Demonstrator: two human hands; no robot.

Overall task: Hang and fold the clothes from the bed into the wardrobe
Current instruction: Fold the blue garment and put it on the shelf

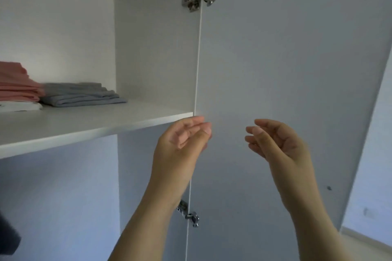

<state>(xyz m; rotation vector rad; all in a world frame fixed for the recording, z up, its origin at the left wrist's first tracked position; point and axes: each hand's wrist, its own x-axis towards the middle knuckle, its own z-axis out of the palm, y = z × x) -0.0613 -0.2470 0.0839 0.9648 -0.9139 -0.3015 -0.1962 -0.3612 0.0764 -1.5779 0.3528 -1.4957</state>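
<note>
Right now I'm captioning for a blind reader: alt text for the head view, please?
Two empty hands, left hand and right hand, are raised before an open wardrobe door. On the shelf lie folded pink clothes and grey clothes.

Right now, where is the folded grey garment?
In the head view, the folded grey garment lies on the wardrobe shelf at the left, just right of the pink folded stack.

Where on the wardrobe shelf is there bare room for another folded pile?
The shelf is bare from the grey folded pile rightward to the side panel by the open door. The front strip is free too. Its left end is crowded: the pink pile sits on a white garment. Both the left hand and right hand are empty.
</note>
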